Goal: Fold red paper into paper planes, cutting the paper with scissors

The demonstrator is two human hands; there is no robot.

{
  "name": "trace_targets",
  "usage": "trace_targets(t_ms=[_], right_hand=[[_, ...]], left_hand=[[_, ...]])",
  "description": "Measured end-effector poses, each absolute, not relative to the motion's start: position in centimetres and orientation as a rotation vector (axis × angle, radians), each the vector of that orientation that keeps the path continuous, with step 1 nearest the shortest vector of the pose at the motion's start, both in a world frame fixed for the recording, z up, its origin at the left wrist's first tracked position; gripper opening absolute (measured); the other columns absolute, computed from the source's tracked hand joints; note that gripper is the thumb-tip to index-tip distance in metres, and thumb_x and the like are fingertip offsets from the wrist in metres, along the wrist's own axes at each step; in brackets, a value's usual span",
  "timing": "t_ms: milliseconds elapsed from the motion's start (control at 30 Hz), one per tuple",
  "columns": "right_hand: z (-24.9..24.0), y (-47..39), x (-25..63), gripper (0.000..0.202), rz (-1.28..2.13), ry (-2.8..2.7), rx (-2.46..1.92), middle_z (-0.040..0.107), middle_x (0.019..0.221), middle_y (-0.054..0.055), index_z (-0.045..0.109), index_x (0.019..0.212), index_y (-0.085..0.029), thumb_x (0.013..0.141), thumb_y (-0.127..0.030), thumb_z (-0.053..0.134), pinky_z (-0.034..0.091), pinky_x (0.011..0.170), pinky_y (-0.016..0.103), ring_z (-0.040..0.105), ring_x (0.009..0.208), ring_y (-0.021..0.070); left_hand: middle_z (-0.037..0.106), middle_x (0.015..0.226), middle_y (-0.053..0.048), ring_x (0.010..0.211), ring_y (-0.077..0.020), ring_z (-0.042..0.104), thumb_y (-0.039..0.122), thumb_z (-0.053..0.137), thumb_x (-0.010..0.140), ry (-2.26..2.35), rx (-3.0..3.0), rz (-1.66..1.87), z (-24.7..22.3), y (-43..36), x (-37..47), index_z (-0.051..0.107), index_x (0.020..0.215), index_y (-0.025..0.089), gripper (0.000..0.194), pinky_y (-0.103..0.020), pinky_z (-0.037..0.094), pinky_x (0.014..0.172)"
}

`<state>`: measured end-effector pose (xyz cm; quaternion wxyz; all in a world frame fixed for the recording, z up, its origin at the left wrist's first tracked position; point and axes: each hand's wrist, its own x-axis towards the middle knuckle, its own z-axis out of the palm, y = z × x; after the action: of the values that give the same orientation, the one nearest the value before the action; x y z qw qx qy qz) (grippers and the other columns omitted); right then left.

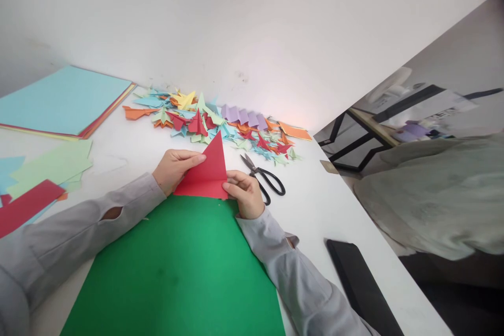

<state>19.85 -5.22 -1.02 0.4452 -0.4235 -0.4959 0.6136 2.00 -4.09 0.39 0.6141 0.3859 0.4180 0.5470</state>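
hands: i have two in view; the left hand [173,169] pinches the left side of the red paper [208,165], thumb in front, and the right hand [246,194] grips its lower right corner.
red paper: one piece, between both sets of fingertips, creased across, peak pointing up above them.
hidden: i can't see the left fingers behind the paper; one loop of the scissors [255,170] is partly behind the right hand.
cut off: the green sheet [173,268] below the fingers runs out at the bottom, as does the black flat object [360,283] beyond the right fingers (i can't tell what it is).
counts: one pair of scissors, blades apart, just right of the right fingers; one stack of large sheets [66,100] far left of the left fingers; loose cut sheets [51,165] nearer, overlapping; folded paper pieces [197,125] past the fingertips, too tangled for me to count.
surface: white table [311,194] under everything.
room: pale wall [236,26] beyond the fingers; blurred shelf [370,126] off right.
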Motion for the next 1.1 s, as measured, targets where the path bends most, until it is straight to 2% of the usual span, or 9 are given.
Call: trace_targets(t_ms=[267, 433, 533, 633, 767, 967, 1100], right_hand=[[-1.12, -5.12, 19.85, 0.021, 1.546, -1.194, -1.035, 0.062, 0.051, -0.003, 0.069, 0.074, -0.019, 0.056, -0.03, 0.073, 0.044, 0.043, 0.019, 0.053, 0.041, 0.0083], [-1.15, -5.04, 19.49, 0.022, 1.493, -1.186, -1.074, 0.058, 0.042, -0.003, 0.066, 0.063, -0.018, 0.059, -0.038, 0.072, 0.042, 0.039, 0.018, 0.051, 0.037, 0.0085], [-1.17, -4.97, 19.38, 0.026, 1.474, -1.165, -1.098, 0.058, 0.041, -0.003, 0.065, 0.061, -0.017, 0.058, -0.041, 0.074, 0.042, 0.037, 0.019, 0.051, 0.036, 0.0091], [-1.3, -4.91, 19.45, 0.027, 1.483, -1.084, -1.109, 0.061, 0.045, -0.004, 0.066, 0.068, -0.017, 0.052, -0.037, 0.078, 0.044, 0.038, 0.019, 0.052, 0.036, 0.0089], [-1.32, -4.98, 19.59, 0.029, 1.53, -1.065, -1.058, 0.066, 0.053, -0.003, 0.066, 0.072, -0.018, 0.048, -0.028, 0.079, 0.047, 0.041, 0.022, 0.055, 0.039, 0.01], [-0.98, -5.09, 19.52, 0.025, 1.538, -1.104, -1.031, 0.066, 0.054, -0.004, 0.066, 0.072, -0.019, 0.049, -0.023, 0.076, 0.047, 0.042, 0.021, 0.056, 0.04, 0.0099], [-1.01, -5.06, 19.45, 0.026, 1.538, -1.101, -1.026, 0.066, 0.055, -0.004, 0.066, 0.072, -0.019, 0.049, -0.022, 0.075, 0.047, 0.041, 0.02, 0.055, 0.04, 0.0092]], left_hand=[[0.073, 0.072, -0.006, 0.073, -0.0218, 0.067, 0.043, 0.079, 0.054, 1.02, 0.939, 1.311, -0.29, -3.73, 1.92, 0.074, 0.077, 0.016, 0.036, -0.033, 0.055, 0.068], [0.074, 0.076, -0.006, 0.072, -0.0218, 0.067, 0.04, 0.079, 0.055, 1.059, 1.081, 1.194, -0.22, -3.94, 1.78, 0.073, 0.083, 0.014, 0.039, -0.033, 0.055, 0.067], [0.074, 0.081, -0.006, 0.078, -0.0243, 0.068, 0.032, 0.082, 0.051, 0.982, 1.22, 1.039, -0.05, -4.19, 1.76, 0.07, 0.091, 0.013, 0.046, -0.036, 0.056, 0.071], [0.073, 0.091, -0.007, 0.086, -0.025, 0.067, 0.031, 0.081, 0.052, 0.95, 1.317, 1.049, 0.16, -4.32, 1.89, 0.068, 0.096, 0.012, 0.05, -0.037, 0.055, 0.078], [0.073, 0.09, -0.008, 0.082, -0.0244, 0.068, 0.031, 0.08, 0.053, 0.987, 1.246, 1.07, 0.36, -4.32, 2.11, 0.063, 0.106, 0.012, 0.059, -0.036, 0.056, 0.072], [0.073, 0.084, -0.01, 0.072, -0.0237, 0.069, 0.03, 0.08, 0.052, 1.084, 1.223, 1.077, 0.31, -4.31, 2.1, 0.062, 0.106, 0.009, 0.061, -0.032, 0.056, 0.061], [0.074, 0.083, -0.009, 0.07, -0.0231, 0.069, 0.03, 0.079, 0.053, 1.094, 1.235, 1.086, 0.17, -4.27, 2.08, 0.063, 0.105, 0.011, 0.057, -0.031, 0.055, 0.059]])
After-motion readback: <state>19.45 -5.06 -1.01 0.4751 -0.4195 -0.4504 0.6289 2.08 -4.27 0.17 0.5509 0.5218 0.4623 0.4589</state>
